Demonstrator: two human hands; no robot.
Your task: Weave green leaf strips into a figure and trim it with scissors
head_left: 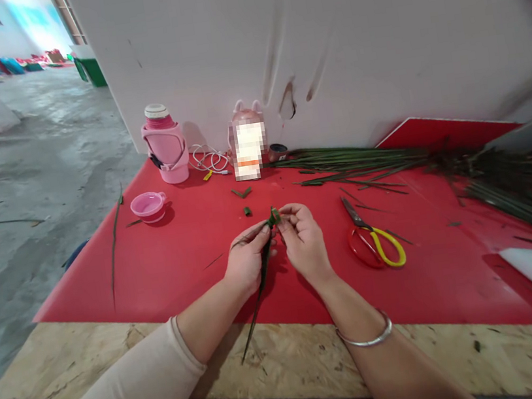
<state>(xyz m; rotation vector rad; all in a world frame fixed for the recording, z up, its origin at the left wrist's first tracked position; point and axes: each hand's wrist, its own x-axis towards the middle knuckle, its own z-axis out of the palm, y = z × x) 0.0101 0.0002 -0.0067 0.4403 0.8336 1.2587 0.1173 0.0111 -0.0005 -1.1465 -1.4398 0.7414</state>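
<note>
Both hands meet over the middle of the red-covered table. A folded green leaf strip is pinched between the fingertips, and its long dark tail hangs down toward the table's front edge. My left hand is closed on the strip just below the folded part. My right hand is closed too, with thumb and forefinger on the folded end. A small rolled leaf piece and a bent leaf scrap lie just beyond the hands. Scissors with yellow and red handles rest to the right.
A pink flask, a pink cup, a white cable and a propped-up phone stand along the back. Long green leaves are heaped at the back right. A bare wooden board forms the front edge.
</note>
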